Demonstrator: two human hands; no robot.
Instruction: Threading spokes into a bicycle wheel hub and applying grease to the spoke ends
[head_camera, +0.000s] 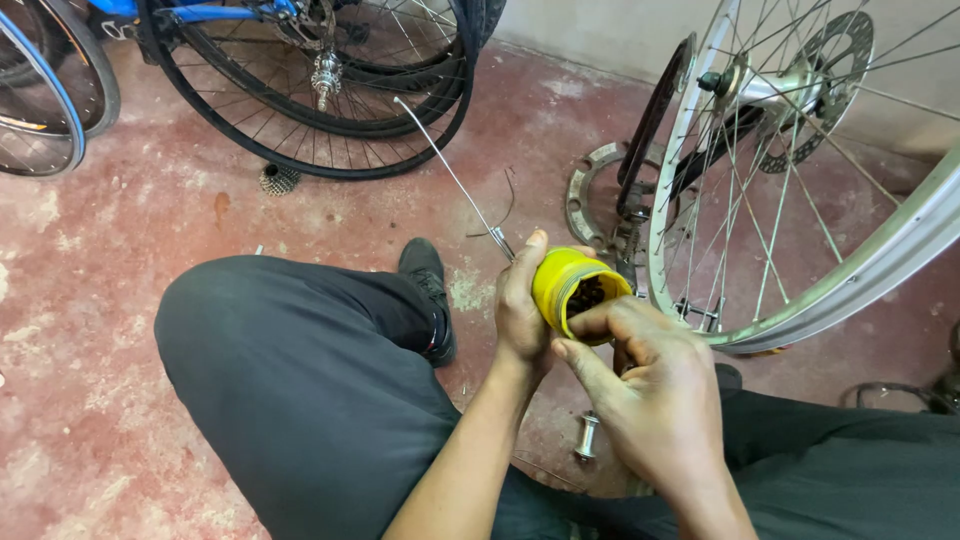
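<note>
Seen from the head camera, the left hand (522, 310) is wrapped around a small yellow tub (568, 280), gripping it by the side with the open mouth tilted toward the person. The same hand also pinches a thin metal spoke (450, 172), which runs up and away from the thumb toward the far left. The tub is filled with small dark parts, too small to tell apart. The right hand (650, 385) sits just beside and below the tub, its fingers (600, 318) curled at the rim of the opening; whether they pinch anything cannot be told. Right of both hands stands a silver wheel (800, 180) with a disc at its hub, very close to the tub. Below the hands, on the red floor (100, 300), lies a small metal axle piece (587, 436). Beyond the left hand, a black wheel (320, 90) leans by a blue bicycle frame (200, 12). The person's knee in dark trousers (300, 370) is left of the hands.
</note>
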